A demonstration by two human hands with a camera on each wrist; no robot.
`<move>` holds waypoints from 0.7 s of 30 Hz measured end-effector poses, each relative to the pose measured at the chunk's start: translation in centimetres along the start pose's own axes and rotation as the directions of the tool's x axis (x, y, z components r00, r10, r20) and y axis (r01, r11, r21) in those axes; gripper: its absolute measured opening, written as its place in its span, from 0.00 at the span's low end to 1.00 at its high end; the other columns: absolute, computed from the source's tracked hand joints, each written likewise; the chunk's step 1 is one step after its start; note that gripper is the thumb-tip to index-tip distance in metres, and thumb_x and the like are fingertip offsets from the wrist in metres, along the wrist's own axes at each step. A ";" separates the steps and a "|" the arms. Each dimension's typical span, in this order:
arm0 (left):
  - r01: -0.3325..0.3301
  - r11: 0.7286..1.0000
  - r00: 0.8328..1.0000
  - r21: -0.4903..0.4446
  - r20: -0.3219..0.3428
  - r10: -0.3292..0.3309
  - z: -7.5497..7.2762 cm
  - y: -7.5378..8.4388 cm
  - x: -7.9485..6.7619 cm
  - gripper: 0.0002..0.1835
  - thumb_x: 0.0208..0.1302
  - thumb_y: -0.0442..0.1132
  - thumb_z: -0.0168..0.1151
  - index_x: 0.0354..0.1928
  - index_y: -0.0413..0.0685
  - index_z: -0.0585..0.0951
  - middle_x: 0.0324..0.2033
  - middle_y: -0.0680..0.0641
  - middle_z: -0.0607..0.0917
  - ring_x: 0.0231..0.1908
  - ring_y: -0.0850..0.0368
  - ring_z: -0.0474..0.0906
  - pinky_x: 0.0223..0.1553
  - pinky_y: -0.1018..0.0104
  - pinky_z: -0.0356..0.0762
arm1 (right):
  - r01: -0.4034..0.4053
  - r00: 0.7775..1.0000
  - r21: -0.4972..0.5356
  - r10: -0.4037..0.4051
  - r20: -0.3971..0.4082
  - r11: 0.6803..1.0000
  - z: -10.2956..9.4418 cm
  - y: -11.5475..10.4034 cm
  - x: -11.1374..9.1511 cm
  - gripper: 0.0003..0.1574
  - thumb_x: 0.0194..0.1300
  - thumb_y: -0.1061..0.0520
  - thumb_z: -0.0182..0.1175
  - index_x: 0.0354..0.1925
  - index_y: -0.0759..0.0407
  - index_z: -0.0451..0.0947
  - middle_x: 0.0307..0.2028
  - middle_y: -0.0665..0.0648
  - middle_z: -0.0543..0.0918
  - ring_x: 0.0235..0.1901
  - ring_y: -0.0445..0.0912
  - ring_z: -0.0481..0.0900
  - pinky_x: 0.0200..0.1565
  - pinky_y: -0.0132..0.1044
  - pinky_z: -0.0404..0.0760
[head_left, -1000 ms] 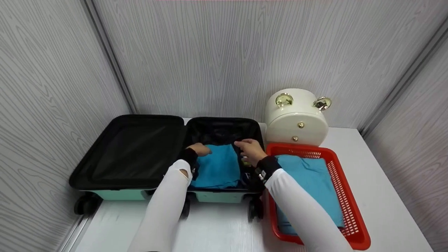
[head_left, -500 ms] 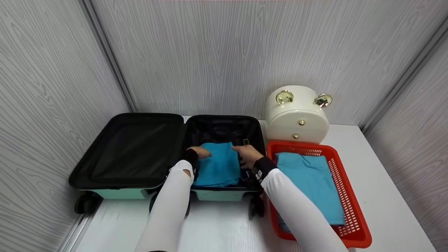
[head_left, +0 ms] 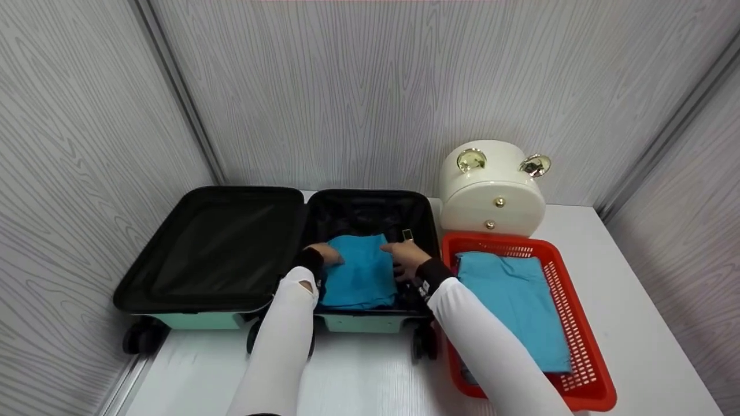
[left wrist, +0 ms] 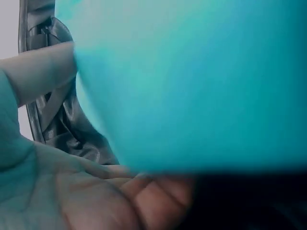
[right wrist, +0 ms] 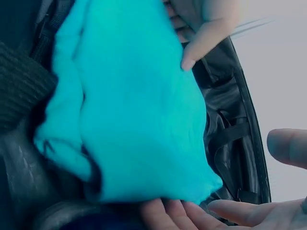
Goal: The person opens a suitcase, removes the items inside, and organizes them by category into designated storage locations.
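Note:
A folded bright-blue cloth (head_left: 361, 271) lies in the right half of an open black-lined suitcase (head_left: 370, 195). At its left edge my left hand (head_left: 325, 254) grips it, the thumb on top and the fingers reaching below, as the left wrist view shows. My right hand (head_left: 406, 257) is at the opposite edge. In the right wrist view, its fingertips (right wrist: 160, 218) are right at the cloth's lower edge, partly under it, while the thumb (right wrist: 288, 146) stands well apart from the cloth.
The suitcase's other half (head_left: 225, 248) lies to the left, its black cover flat. A red basket (head_left: 595, 381) with folded light-blue cloth (head_left: 511, 306) stands at right. Behind it is a cream box (head_left: 491, 202) with gold ears and knobs. Wood-grain walls surround the white table (head_left: 358, 375).
My right hand has moved slightly left and down, closer to the cloth's right edge. The left hand has shifted a little left. The cloth stays in nearly the same place.

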State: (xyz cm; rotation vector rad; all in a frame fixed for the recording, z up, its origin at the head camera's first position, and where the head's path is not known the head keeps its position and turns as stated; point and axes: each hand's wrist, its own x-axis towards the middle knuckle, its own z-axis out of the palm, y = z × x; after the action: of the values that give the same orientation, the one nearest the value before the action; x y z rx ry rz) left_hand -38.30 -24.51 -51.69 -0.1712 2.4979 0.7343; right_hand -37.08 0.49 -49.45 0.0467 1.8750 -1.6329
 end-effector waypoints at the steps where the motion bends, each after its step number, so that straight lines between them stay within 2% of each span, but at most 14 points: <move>1: -0.003 1.000 1.000 0.021 -0.005 0.003 -0.1 0.3 -0.5 0.46 0.77 0.53 0.63 0.80 0.24 0.60 0.79 0.25 0.64 0.79 0.30 0.63 0.78 0.46 0.68 | -0.002 1.000 -0.004 0.002 0.012 1.000 0.1 0.0 0.1 0.56 0.85 0.49 0.53 0.88 0.63 0.28 0.86 0.73 0.46 0.83 0.74 0.53 0.80 0.67 0.60; 2: 0.012 1.000 1.000 0.015 0.003 -0.012 -0.3 0.8 -1.4 0.45 0.78 0.51 0.62 0.81 0.25 0.59 0.80 0.26 0.63 0.80 0.32 0.63 0.80 0.46 0.66 | -0.003 1.000 -0.009 0.003 0.020 1.000 0.2 -0.1 0.2 0.54 0.86 0.49 0.53 0.88 0.64 0.31 0.86 0.73 0.46 0.83 0.75 0.52 0.80 0.67 0.60; 6: -0.020 1.000 1.000 0.020 -0.021 0.021 -0.7 1.4 -2.9 0.42 0.76 0.49 0.62 0.79 0.25 0.63 0.79 0.28 0.68 0.77 0.35 0.69 0.77 0.51 0.70 | 0.007 0.999 -0.040 -0.005 0.044 0.999 0.3 -0.1 0.2 0.47 0.87 0.48 0.51 0.87 0.66 0.42 0.87 0.71 0.46 0.83 0.76 0.50 0.80 0.68 0.60; 9: -0.039 0.999 0.998 -0.008 -0.049 0.039 -0.5 1.6 -2.6 0.44 0.73 0.50 0.66 0.79 0.27 0.65 0.78 0.30 0.70 0.76 0.37 0.70 0.77 0.52 0.70 | 0.014 0.998 -0.069 -0.010 0.056 0.997 0.3 0.1 0.2 0.44 0.87 0.48 0.50 0.86 0.67 0.48 0.87 0.70 0.47 0.83 0.75 0.50 0.80 0.68 0.60; 14: -0.065 0.996 0.993 -0.054 -0.098 0.059 0.5 -0.9 3.7 0.52 0.63 0.56 0.75 0.79 0.29 0.66 0.78 0.30 0.70 0.75 0.37 0.71 0.74 0.50 0.74 | 0.015 0.998 -0.120 -0.008 0.055 0.993 0.3 0.3 0.4 0.40 0.86 0.48 0.52 0.82 0.70 0.59 0.85 0.70 0.53 0.82 0.74 0.54 0.80 0.67 0.62; 16: -0.045 0.997 0.994 -0.062 -0.102 0.038 0.7 -1.8 5.9 0.54 0.62 0.56 0.75 0.80 0.28 0.64 0.78 0.29 0.69 0.75 0.36 0.70 0.74 0.51 0.75 | 0.019 0.998 -0.135 -0.012 0.056 0.991 0.4 0.3 0.4 0.40 0.85 0.48 0.53 0.81 0.70 0.60 0.84 0.70 0.55 0.82 0.74 0.54 0.79 0.66 0.63; 18: -0.024 0.998 0.995 -0.055 -0.099 0.019 0.6 -1.6 5.4 0.55 0.63 0.56 0.75 0.81 0.28 0.62 0.79 0.29 0.66 0.77 0.36 0.68 0.75 0.52 0.73 | 0.024 0.998 -0.141 -0.016 0.057 0.990 0.4 0.3 0.4 0.40 0.85 0.48 0.53 0.81 0.71 0.60 0.84 0.70 0.57 0.82 0.73 0.55 0.79 0.66 0.64; 20: -0.017 0.999 0.994 -0.051 -0.108 0.011 0.4 -0.8 3.7 0.54 0.64 0.55 0.73 0.80 0.26 0.61 0.79 0.27 0.66 0.77 0.34 0.68 0.75 0.51 0.72 | 0.026 0.998 -0.141 -0.019 0.053 0.990 0.3 0.3 0.4 0.41 0.85 0.47 0.54 0.81 0.71 0.60 0.83 0.70 0.58 0.83 0.72 0.55 0.79 0.67 0.64; 21: -0.009 0.998 0.995 -0.055 -0.102 0.003 0.0 -0.1 2.2 0.54 0.66 0.54 0.72 0.81 0.26 0.60 0.80 0.28 0.65 0.78 0.35 0.66 0.77 0.52 0.70 | 0.028 0.998 -0.140 -0.021 0.051 0.990 0.3 0.2 0.5 0.41 0.85 0.47 0.54 0.81 0.71 0.59 0.83 0.70 0.58 0.83 0.72 0.55 0.79 0.67 0.64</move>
State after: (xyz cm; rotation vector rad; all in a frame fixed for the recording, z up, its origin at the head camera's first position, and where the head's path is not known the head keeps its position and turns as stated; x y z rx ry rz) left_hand -40.15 -24.50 -52.91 -0.2264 2.5761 0.8170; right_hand -37.23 0.10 -49.90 -0.0759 1.9546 -1.5004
